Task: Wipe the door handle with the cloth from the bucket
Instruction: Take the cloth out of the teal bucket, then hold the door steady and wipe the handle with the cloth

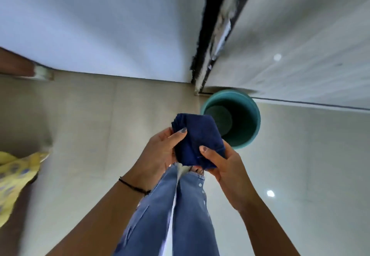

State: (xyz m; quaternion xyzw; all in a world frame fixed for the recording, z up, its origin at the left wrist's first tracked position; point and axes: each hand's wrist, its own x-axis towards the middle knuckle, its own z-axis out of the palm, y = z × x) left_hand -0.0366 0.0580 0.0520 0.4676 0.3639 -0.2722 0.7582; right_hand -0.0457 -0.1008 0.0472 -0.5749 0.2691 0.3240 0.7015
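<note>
A dark blue folded cloth (197, 139) is held between both my hands above my legs. My left hand (162, 151) grips its left side with the thumb on top. My right hand (224, 165) grips its lower right corner, thumb pressed on the fabric. Just beyond the cloth stands a teal bucket (253, 115) on the floor, its inside looking empty. No door handle is in view; only the lower part of a pale door (300, 45) and its dark frame edge (208, 35) show at the upper right.
A white wall (100, 25) fills the upper left. The floor is glossy beige tile (90, 125). Yellow patterned fabric (18, 171) lies at the left edge. A brown post with a pale foot (24, 67) stands at the far left. My blue jeans (180, 215) are below.
</note>
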